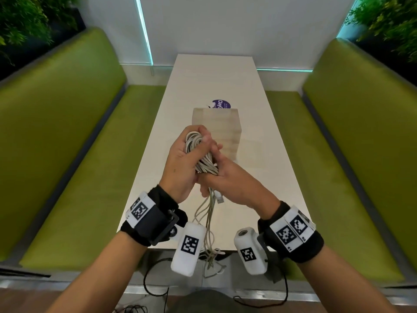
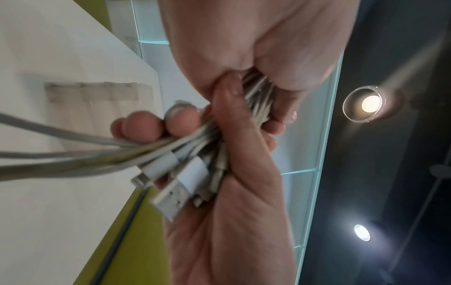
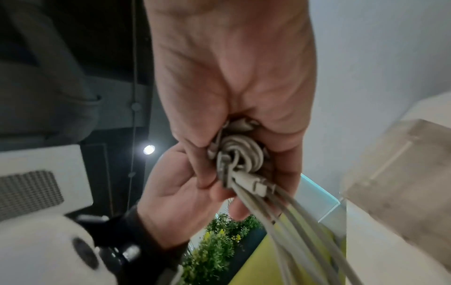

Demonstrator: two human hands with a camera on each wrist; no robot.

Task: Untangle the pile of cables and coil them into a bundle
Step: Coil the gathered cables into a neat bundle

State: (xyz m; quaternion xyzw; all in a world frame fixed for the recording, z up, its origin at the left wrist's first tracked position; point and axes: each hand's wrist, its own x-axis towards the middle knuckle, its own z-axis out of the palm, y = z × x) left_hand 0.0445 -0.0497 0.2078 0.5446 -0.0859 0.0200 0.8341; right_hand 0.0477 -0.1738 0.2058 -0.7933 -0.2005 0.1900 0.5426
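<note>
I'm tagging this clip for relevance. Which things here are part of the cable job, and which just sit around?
Part of the job:
- coiled cables
- loose cable tails
- left hand
- right hand

Just lying about:
- wooden block
- purple sticker
- table

Your left hand (image 1: 182, 163) and right hand (image 1: 228, 179) grip the coiled white cable bundle (image 1: 198, 152) above the long white table (image 1: 259, 123). Behind it on the table stands a pale wooden block (image 1: 225, 123), with green padded benches (image 1: 74, 136) either side

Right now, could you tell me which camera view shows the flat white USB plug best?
The left wrist view: the flat white USB plug sits large and unobstructed below the left hand. The head view shows it small, hanging under both hands. In the right wrist view I cannot identify it confidently.
</note>
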